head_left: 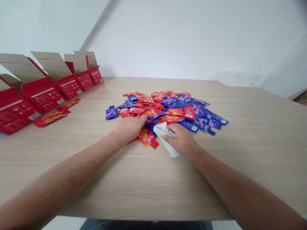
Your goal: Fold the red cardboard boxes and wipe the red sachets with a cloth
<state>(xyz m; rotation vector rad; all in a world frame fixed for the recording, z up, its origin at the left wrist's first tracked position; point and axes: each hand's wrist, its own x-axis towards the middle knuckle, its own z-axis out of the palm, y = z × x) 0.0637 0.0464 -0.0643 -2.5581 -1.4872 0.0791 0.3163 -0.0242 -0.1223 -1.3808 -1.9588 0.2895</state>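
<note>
A heap of red and blue sachets point(172, 111) lies in the middle of the table. At its front left edge is my left hand point(130, 127), thumb bent over and fingers curled out of sight beneath. Red-orange sachets point(146, 137) stick out from under that hand, and I cannot make out what it grips. A folded white cloth point(165, 134) is pinched in my right hand point(181, 138) at the front of the heap. The cloth hangs down toward the tabletop and covers part of the sachets behind it.
Several open red cardboard boxes point(45, 92) stand in a row at the left, flaps up. Red sachets point(52, 117) lie in front of them. One blue sachet point(111, 112) sits apart, left of the heap. The wooden table point(134, 185) meets a white wall at the back.
</note>
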